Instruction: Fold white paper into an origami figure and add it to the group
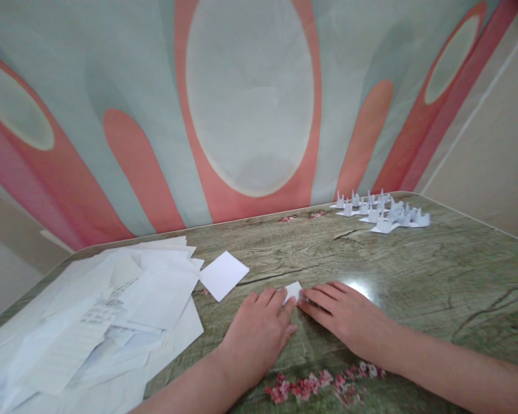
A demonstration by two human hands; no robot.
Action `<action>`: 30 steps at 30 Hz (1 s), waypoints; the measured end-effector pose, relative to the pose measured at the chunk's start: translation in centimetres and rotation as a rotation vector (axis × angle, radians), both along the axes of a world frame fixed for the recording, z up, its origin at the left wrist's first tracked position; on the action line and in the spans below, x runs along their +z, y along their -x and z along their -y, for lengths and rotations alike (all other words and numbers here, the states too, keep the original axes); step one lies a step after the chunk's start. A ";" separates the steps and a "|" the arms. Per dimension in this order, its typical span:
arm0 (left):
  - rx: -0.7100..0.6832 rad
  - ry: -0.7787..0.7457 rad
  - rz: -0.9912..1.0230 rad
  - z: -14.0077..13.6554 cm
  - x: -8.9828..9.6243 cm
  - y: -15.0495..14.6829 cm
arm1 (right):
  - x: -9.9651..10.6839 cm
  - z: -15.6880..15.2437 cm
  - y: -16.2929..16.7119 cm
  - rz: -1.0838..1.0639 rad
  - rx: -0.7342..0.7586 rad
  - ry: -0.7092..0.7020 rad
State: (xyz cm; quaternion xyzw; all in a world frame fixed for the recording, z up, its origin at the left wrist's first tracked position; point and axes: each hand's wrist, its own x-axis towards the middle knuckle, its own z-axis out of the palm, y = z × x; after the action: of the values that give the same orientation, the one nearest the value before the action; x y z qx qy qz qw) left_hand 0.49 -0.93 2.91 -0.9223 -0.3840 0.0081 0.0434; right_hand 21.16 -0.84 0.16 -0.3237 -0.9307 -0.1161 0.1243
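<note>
A small piece of folded white paper (292, 291) lies on the table in front of me, partly covered by my fingers. My left hand (259, 325) holds its left side, with the fingers over the edge and the thumb at the near side. From the right, my right hand (343, 313) grips the opposite corner with its fingertips, the fingers close together and fairly straight. How the paper is folded under my fingertips is hidden. Just beyond my left hand rests a flat square sheet of white paper (224, 276).
A large, loose pile of white papers (155, 293) covers the table's left side, some with print. Several folded paper cranes (384, 221) stand at the back right. The wood-patterned table (435, 282) meets a patterned curtain (250, 207) behind.
</note>
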 end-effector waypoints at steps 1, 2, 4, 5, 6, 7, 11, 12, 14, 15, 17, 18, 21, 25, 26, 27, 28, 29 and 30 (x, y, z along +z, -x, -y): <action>0.001 -0.001 0.002 0.0 0.0 0.0 | -0.1 0.0 0.1 0.002 -0.006 0.002; 0.002 0.000 0.005 0.0 -0.1 0.0 | -0.2 0.0 0.1 0.005 -0.013 0.003; 0.006 0.008 0.009 0.0 -0.1 0.0 | -0.3 0.0 0.2 0.010 -0.020 0.004; 0.006 0.013 0.011 0.0 -0.1 0.1 | -0.3 0.1 0.3 0.013 -0.020 0.004; 0.007 0.015 0.011 0.0 0.0 0.1 | -0.3 0.1 0.3 0.015 -0.019 0.003; 0.008 0.014 0.011 0.0 0.0 0.1 | -0.3 0.1 0.4 0.016 -0.016 0.005; 0.029 -0.010 0.014 0.0 0.3 0.4 | -0.2 0.1 0.5 0.013 -0.009 0.025; 0.035 -0.016 0.016 0.0 0.4 0.5 | -0.1 0.1 0.5 0.016 -0.008 0.032; 0.045 -0.024 0.015 0.0 0.6 0.6 | -0.1 0.1 0.5 0.025 -0.007 0.043; 0.050 -0.028 0.011 0.0 0.7 0.6 | -0.1 0.2 0.5 0.027 -0.007 0.047; 0.060 -0.035 -0.002 0.0 0.9 0.7 | -0.1 0.2 0.5 0.021 -0.009 0.045; 0.064 -0.038 -0.009 0.0 1.0 0.7 | -0.2 0.2 0.5 0.015 -0.008 0.042; 0.066 -0.039 -0.019 0.0 1.1 0.7 | -0.3 0.1 0.5 0.005 -0.006 0.039; 0.060 -0.022 -0.019 0.0 1.3 0.8 | -0.1 0.0 0.5 0.015 -0.006 0.060; 0.058 -0.018 -0.018 0.0 1.3 0.8 | -0.1 0.0 0.5 0.018 -0.008 0.064; 0.056 -0.015 -0.017 0.0 1.3 0.9 | 0.0 0.0 0.4 0.018 -0.008 0.068; 0.053 -0.014 -0.014 -0.1 1.3 0.9 | 0.1 0.0 0.4 0.016 -0.007 0.073; 0.050 -0.013 -0.010 -0.1 1.3 1.0 | 0.1 0.0 0.4 0.013 -0.005 0.078; 0.047 -0.011 -0.005 -0.2 1.3 1.1 | 0.2 0.1 0.4 0.009 -0.003 0.081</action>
State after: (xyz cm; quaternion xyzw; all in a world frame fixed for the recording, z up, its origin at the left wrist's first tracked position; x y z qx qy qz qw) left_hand -0.57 -0.72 4.19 -0.9128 -0.4054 0.0090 0.0494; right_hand 20.81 -0.92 0.32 -0.3292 -0.9348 -0.0799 0.1066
